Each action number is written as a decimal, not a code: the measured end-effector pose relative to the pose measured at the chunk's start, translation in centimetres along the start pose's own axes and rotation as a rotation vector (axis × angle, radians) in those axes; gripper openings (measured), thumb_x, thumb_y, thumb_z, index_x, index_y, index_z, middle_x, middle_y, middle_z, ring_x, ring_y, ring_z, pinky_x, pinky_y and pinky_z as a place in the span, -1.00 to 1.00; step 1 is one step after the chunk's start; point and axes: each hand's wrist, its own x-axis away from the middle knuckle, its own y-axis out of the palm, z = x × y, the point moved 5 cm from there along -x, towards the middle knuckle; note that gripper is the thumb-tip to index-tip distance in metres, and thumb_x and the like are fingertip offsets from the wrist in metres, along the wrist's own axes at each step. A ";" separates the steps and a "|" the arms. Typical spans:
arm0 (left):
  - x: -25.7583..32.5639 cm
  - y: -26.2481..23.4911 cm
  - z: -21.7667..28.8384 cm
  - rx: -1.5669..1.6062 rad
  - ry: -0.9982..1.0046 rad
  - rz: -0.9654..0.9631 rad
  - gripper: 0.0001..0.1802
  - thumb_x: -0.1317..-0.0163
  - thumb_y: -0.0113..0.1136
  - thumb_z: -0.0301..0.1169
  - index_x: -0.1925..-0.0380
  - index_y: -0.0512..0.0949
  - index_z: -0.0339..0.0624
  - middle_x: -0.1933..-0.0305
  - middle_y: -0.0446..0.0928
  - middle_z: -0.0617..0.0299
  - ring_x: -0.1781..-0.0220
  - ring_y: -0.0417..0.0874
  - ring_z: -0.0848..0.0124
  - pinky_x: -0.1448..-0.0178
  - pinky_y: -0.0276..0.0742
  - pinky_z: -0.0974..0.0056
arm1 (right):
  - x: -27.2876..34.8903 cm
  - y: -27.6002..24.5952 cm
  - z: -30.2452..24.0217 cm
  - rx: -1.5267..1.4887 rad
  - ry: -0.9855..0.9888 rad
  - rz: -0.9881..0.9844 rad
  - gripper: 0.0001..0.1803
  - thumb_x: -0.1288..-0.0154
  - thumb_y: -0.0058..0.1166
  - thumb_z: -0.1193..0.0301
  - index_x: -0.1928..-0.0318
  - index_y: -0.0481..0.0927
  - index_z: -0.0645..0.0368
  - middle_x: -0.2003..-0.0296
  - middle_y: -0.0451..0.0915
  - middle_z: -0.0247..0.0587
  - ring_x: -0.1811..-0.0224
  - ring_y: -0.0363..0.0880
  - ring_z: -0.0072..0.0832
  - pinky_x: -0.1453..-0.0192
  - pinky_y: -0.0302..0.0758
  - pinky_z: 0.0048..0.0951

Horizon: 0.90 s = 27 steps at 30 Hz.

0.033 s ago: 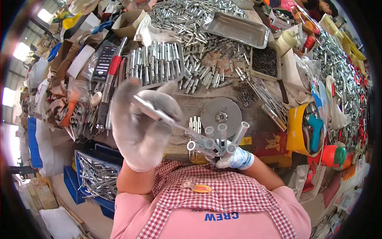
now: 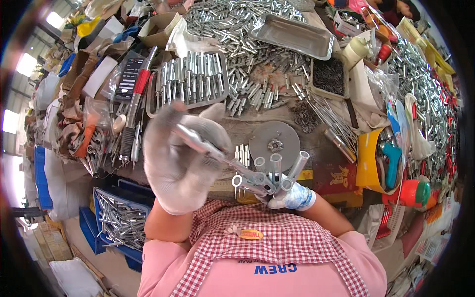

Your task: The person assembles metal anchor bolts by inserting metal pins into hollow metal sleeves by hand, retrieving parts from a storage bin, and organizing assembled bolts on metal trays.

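Observation:
My left hand [image 2: 179, 171], in a whitish work glove with darkened fingertips, is closed on a shiny metal tube [image 2: 198, 142]. It is a little blurred, and the tube slants down toward the tubes at my right hand. In a white and blue glove, my right hand [image 2: 292, 197] grips a bunch of metal tubes [image 2: 276, 164], their open ends fanned upward. The bunch hides most of its fingers. Just beyond stands a round grey disc [image 2: 262, 138] with a small metal hub [image 2: 275, 144] at its centre. Several short metal pins [image 2: 242, 153] stand upright beside it.
A metal tray [image 2: 225, 94] of stepped rods lies beyond my left hand. Loose metal parts [image 2: 242, 49] heap at the back. A blue crate [image 2: 121, 198] holds more rods at lower left. On the right are a box of dark screws [image 2: 329, 79] and a yellow holder [image 2: 367, 161].
My left hand has shifted slightly right and downward with the metal tube, toward the bunch. My right hand and its tubes stay almost in place.

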 end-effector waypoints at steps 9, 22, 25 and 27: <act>3.1 3.2 -2.9 -0.084 -0.146 -0.284 -0.29 0.15 0.19 -0.72 -0.14 0.34 -0.21 0.32 0.55 0.16 0.36 0.61 0.38 -0.39 0.08 0.03 | 0.1 0.3 -0.4 -0.120 -0.071 0.027 -0.41 0.06 0.19 0.35 -0.06 0.44 0.23 0.22 0.48 -0.27 0.23 0.37 -0.51 0.12 0.36 -0.45; 3.1 2.8 -2.9 -0.098 -0.228 -0.235 -0.37 0.15 0.20 -0.66 -0.07 0.40 -0.25 0.32 0.55 0.16 0.42 0.61 0.38 -0.37 0.12 -0.02 | -0.2 0.6 -1.5 -0.198 -0.023 0.008 -0.58 0.13 0.22 0.52 0.18 0.41 0.17 0.34 0.34 -0.38 0.33 0.27 -0.54 0.24 0.26 -0.47; 2.9 2.7 -2.9 -0.106 -0.239 -0.208 -0.38 0.14 0.19 -0.68 -0.06 0.41 -0.24 0.34 0.54 0.19 0.42 0.60 0.39 -0.38 0.11 -0.03 | -0.2 0.4 -1.0 -0.204 -0.027 -0.020 -0.50 0.11 0.26 0.49 0.08 0.40 0.18 0.30 0.36 -0.37 0.31 0.28 -0.53 0.22 0.26 -0.46; 2.6 3.2 -2.7 -0.079 -0.175 -0.346 -0.27 0.06 0.14 -0.73 -0.20 0.24 -0.16 0.38 0.52 0.16 0.29 0.57 0.40 -0.44 -0.12 -0.03 | -0.2 0.4 -0.5 -0.215 -0.028 -0.038 -0.43 0.10 0.27 0.47 0.00 0.40 0.19 0.25 0.38 -0.35 0.28 0.31 -0.52 0.19 0.28 -0.46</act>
